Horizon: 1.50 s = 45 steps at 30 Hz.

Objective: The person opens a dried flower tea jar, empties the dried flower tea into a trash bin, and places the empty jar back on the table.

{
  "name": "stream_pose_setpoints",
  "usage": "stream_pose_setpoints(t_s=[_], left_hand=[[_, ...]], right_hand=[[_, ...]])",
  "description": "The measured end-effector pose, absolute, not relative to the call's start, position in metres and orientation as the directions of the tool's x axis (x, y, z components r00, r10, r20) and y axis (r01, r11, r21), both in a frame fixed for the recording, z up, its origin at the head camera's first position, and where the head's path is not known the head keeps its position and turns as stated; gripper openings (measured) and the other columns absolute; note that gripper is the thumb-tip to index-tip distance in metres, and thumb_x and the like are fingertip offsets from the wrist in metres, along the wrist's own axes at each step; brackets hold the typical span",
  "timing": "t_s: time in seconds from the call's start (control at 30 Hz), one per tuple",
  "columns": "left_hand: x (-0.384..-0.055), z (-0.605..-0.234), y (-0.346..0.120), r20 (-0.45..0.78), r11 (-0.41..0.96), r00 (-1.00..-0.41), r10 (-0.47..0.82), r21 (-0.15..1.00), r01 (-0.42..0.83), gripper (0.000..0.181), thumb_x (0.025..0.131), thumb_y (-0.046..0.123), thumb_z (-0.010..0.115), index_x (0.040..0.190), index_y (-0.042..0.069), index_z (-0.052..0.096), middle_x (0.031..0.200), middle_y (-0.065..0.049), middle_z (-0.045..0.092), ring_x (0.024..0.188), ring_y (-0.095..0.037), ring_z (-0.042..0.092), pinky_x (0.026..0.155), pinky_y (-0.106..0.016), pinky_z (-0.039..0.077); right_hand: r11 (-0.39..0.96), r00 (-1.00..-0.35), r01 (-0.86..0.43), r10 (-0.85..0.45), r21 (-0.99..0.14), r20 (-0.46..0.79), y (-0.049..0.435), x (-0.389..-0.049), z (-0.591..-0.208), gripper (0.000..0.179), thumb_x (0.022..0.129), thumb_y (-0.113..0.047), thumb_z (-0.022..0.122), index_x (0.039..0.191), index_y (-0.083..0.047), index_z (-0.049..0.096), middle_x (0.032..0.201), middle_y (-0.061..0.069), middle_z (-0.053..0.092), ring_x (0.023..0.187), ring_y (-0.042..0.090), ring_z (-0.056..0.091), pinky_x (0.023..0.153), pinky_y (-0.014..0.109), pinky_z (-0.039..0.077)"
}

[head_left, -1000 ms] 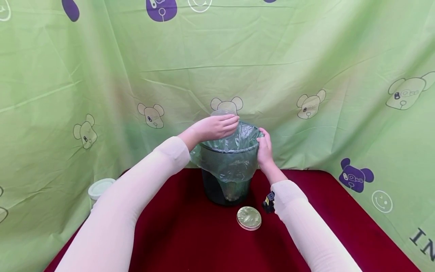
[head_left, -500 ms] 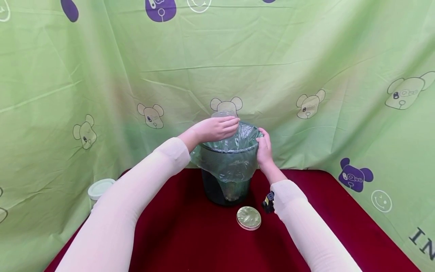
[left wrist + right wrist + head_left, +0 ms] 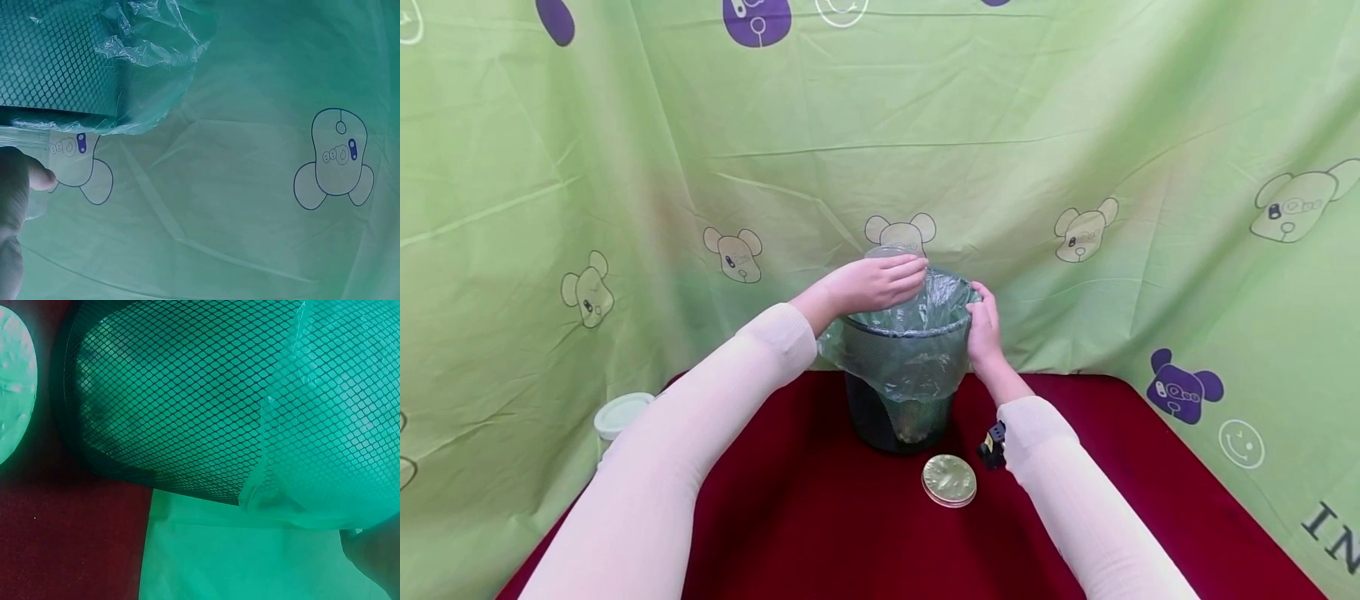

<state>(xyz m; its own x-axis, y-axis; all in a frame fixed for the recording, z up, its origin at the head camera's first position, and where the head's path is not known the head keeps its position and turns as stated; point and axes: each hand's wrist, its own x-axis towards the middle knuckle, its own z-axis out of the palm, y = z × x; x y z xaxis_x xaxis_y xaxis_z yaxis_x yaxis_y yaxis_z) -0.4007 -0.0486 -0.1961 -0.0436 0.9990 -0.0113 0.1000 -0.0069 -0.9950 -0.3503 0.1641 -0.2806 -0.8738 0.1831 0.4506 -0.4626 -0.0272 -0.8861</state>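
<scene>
A black mesh waste bin (image 3: 868,408) stands on the red table, lined with a thin green plastic bag (image 3: 917,362) folded over its rim. Over the bin's left side, my left hand (image 3: 880,285) holds a clear plastic container (image 3: 891,250), mostly hidden behind the fingers. The left wrist view shows a digit (image 3: 40,177) against the clear container's wall (image 3: 37,206). My right hand (image 3: 985,329) grips the bin's right rim through the bag, thumb at the near side. Low inside the bin, a pale yellowish heap (image 3: 914,423) shows through the mesh; its kind is unclear.
A round gold-coloured lid or disc (image 3: 950,479) lies on the red tablecloth (image 3: 820,533) in front of the bin. At left, a white-lidded jar (image 3: 623,413) is partly hidden by my sleeve. A green printed curtain (image 3: 1000,150) hangs close behind the bin.
Both hands keep nearly the same place and hold. The pale heap low in the bin looks larger and yellower than before.
</scene>
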Motion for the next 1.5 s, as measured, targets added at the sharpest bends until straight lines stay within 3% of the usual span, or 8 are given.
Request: stream_pose_setpoints(t_s=[0.23, 0.4, 0.73, 1.1, 1.2, 1.37, 1.5], left_hand=[[-0.399, -0.195, -0.050, 0.011, 0.015, -0.045, 0.999, -0.995, 0.097, 0.036, 0.100, 0.007, 0.043, 0.135, 0.004, 0.053, 0.137, -0.015, 0.052, 0.132, -0.030, 0.043, 0.113, -0.039, 0.025], [-0.399, -0.194, -0.053, 0.046, 0.051, -0.048, 0.998, -0.994, 0.095, 0.038, 0.101, 0.005, 0.041, 0.137, 0.003, 0.051, 0.138, -0.016, 0.051, 0.133, -0.031, 0.041, 0.114, -0.041, 0.023], [-0.396, -0.194, -0.058, 0.224, 0.223, -0.016, 0.974, -0.962, 0.160, 0.038, 0.099, 0.000, 0.040, 0.135, 0.001, 0.052, 0.137, -0.018, 0.051, 0.131, -0.031, 0.043, 0.114, -0.041, 0.024], [-0.391, -0.190, -0.062, 0.396, 0.395, -0.047, 0.917, -0.886, 0.242, 0.038, 0.100, -0.003, 0.037, 0.135, -0.004, 0.050, 0.135, -0.021, 0.052, 0.130, -0.034, 0.044, 0.113, -0.041, 0.025], [-0.390, -0.189, -0.063, 0.436, 0.441, -0.084, 0.896, -0.850, 0.287, 0.039, 0.098, -0.006, 0.039, 0.135, -0.006, 0.049, 0.134, -0.023, 0.051, 0.129, -0.035, 0.044, 0.113, -0.042, 0.025], [-0.389, -0.188, -0.065, 0.540, 0.570, -0.201, 0.817, -0.704, 0.424, 0.046, 0.091, -0.012, 0.043, 0.137, -0.009, 0.044, 0.135, -0.026, 0.049, 0.130, -0.037, 0.042, 0.114, -0.042, 0.023], [-0.391, -0.187, -0.067, 0.624, 0.626, -0.216, 0.751, -0.568, 0.535, 0.049, 0.085, -0.013, 0.048, 0.134, -0.012, 0.044, 0.130, -0.028, 0.050, 0.126, -0.039, 0.044, 0.115, -0.041, 0.020]], right_hand=[[-0.036, -0.874, -0.462, 0.184, -0.886, 0.449, 0.165, -0.350, -0.281, 0.054, 0.091, -0.004, 0.029, 0.144, 0.010, 0.028, 0.146, 0.028, 0.032, 0.128, 0.040, 0.035, 0.109, 0.044, 0.027], [-0.016, -0.874, -0.457, 0.193, -0.889, 0.446, 0.165, -0.349, -0.281, 0.054, 0.091, -0.004, 0.030, 0.144, 0.009, 0.030, 0.146, 0.027, 0.033, 0.128, 0.039, 0.036, 0.107, 0.039, 0.028], [-0.011, -0.871, -0.459, 0.201, -0.888, 0.448, 0.165, -0.349, -0.281, 0.055, 0.090, -0.004, 0.030, 0.144, 0.009, 0.031, 0.147, 0.026, 0.033, 0.129, 0.038, 0.035, 0.106, 0.038, 0.028], [-0.007, -0.874, -0.456, 0.196, -0.890, 0.445, 0.164, -0.350, -0.281, 0.055, 0.091, -0.004, 0.030, 0.144, 0.009, 0.030, 0.148, 0.025, 0.031, 0.131, 0.037, 0.033, 0.108, 0.038, 0.026], [0.000, -0.872, -0.458, 0.195, -0.889, 0.449, 0.164, -0.349, -0.281, 0.055, 0.090, -0.004, 0.030, 0.144, 0.009, 0.030, 0.148, 0.025, 0.031, 0.132, 0.037, 0.032, 0.107, 0.037, 0.026], [-0.001, -0.874, -0.454, 0.194, -0.891, 0.445, 0.167, -0.359, -0.286, 0.055, 0.090, -0.004, 0.031, 0.144, 0.008, 0.031, 0.149, 0.024, 0.031, 0.133, 0.036, 0.032, 0.108, 0.038, 0.025], [0.009, -0.871, -0.453, 0.209, -0.892, 0.445, 0.171, -0.374, -0.295, 0.055, 0.091, -0.006, 0.032, 0.144, 0.005, 0.032, 0.149, 0.020, 0.033, 0.132, 0.033, 0.033, 0.109, 0.039, 0.024]])
